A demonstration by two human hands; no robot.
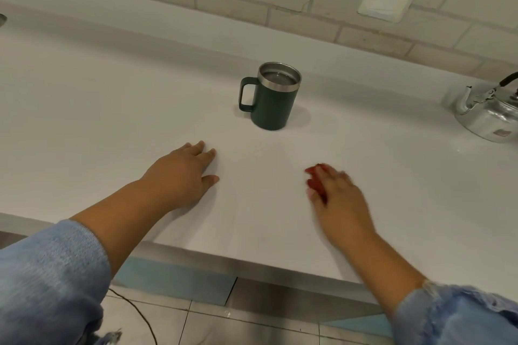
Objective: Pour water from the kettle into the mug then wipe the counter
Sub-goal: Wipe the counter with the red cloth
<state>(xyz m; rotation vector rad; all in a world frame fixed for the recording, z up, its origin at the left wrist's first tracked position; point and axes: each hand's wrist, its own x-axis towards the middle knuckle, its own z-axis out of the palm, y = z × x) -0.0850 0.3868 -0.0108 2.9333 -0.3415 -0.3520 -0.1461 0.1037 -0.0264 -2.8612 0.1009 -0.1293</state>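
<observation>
— hands first, nearest us: which one has the cloth?

— right hand point(335, 193), pressed flat on the white counter point(112, 109) with a small red cloth point(315, 182) under its fingers. it's blurred, so i can't tell whether the fingers pinch the cloth or only press it down. only the cloth's left edge shows past the fingers.

— and the other?

— left hand point(182, 176) lies spread and empty on the counter, palm down, holding nothing; it reads as a brace.

— where does the unwiped surface lie from the cloth?

— mostly ahead and to the left. the dark green steel-lined mug point(270, 98) stands upright beyond the gap between the two hands, handle turned left, a little nearer the left hand's fingertips. water shows inside it, so i'd judge the pouring done and the wiping as the step in hand.

— so what does the coming stroke turn on?

— that mug sits forward-left of the cloth, apart from it. a sweep straight ahead should clear it on its right; a sweep leftward risks nudging it.

— kettle?

— metal kettle point(487, 112) stands far right at the frame edge, spout pointing left — well apart from both hands.
</observation>
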